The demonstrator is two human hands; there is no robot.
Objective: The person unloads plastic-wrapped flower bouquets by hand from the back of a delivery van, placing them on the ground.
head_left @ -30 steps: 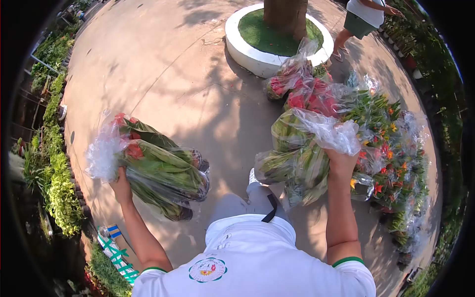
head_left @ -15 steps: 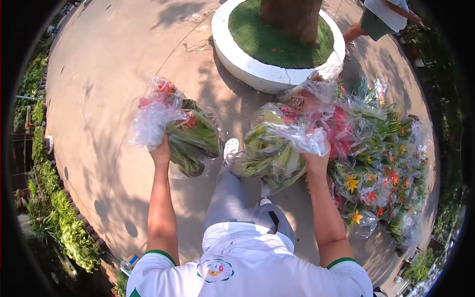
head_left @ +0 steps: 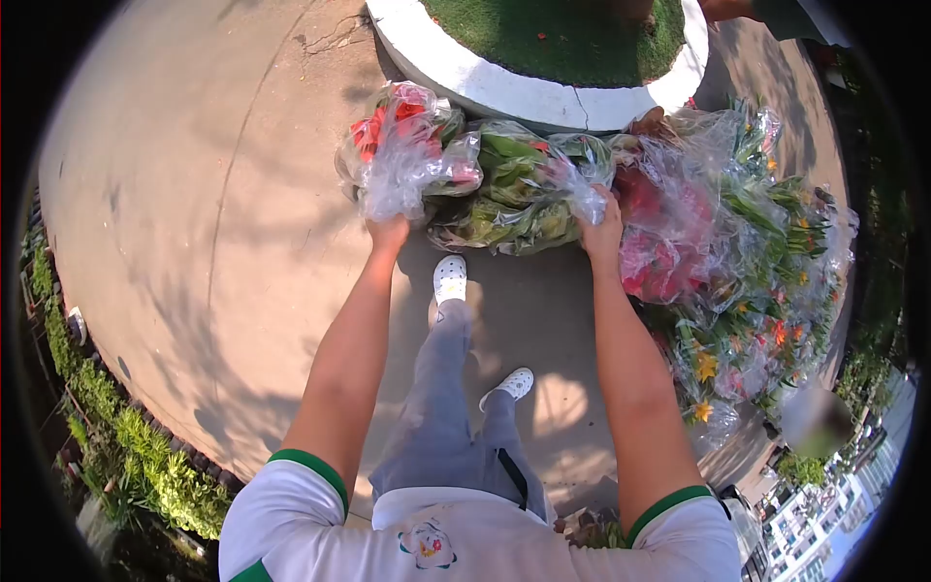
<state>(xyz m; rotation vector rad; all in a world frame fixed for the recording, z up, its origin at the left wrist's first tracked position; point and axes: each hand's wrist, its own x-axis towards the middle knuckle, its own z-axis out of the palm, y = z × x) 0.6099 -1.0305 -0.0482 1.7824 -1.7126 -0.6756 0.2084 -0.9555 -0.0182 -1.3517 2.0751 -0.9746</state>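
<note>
My left hand grips the gathered plastic of a bundle of red flowering plants, held out in front of me. My right hand grips the clear wrap of a second bundle with green leaves. Both bundles hang close together, just short of the white curb of a round tree bed. They sit beside a large pile of wrapped plants with red, orange and yellow blooms on the ground to my right.
Paved ground stretches to the left, edged by low green shrubs. The tree bed holds grass. Another person's leg shows at the top right. My white shoes step forward.
I have walked toward the tree bed. Both arms swung forward and inward, bringing the two bundles together near the curb and the pile. The other person has nearly left the view.
</note>
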